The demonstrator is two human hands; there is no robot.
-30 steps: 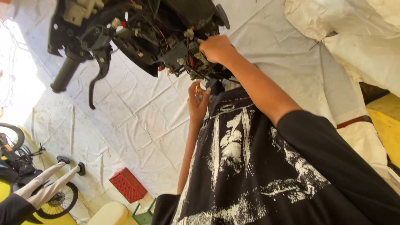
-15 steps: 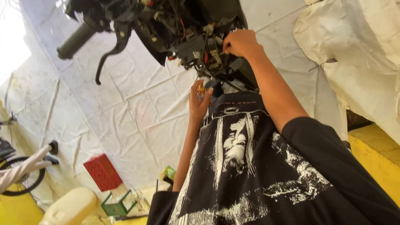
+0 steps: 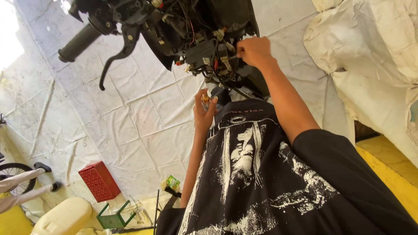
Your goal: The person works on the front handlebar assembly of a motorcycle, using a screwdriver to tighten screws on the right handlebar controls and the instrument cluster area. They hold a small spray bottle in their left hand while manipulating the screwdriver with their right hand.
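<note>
A stripped black motorbike handlebar unit (image 3: 196, 26) with bare wiring fills the top of the view. My right hand (image 3: 254, 52) reaches up into the wires and connectors (image 3: 209, 54), its fingers pinched on a small part there. Lower down, my left hand (image 3: 203, 114) is raised in front of my black printed shirt (image 3: 261, 174). It holds a small gold-coloured piece (image 3: 205, 100) between thumb and fingers, just below the wiring.
The rubber grip (image 3: 80, 42) and brake lever (image 3: 117, 56) stick out at the upper left. On the pale ground lie a red crate (image 3: 99, 180), a green stool (image 3: 112, 216) and a cream plastic can (image 3: 63, 216). A bicycle wheel (image 3: 15, 178) is at the left, white cloth (image 3: 370, 65) at the right.
The view has swung, so the handlebar unit now sits further right. My right hand has shifted right along the wiring. My left hand stays below it with the small piece.
</note>
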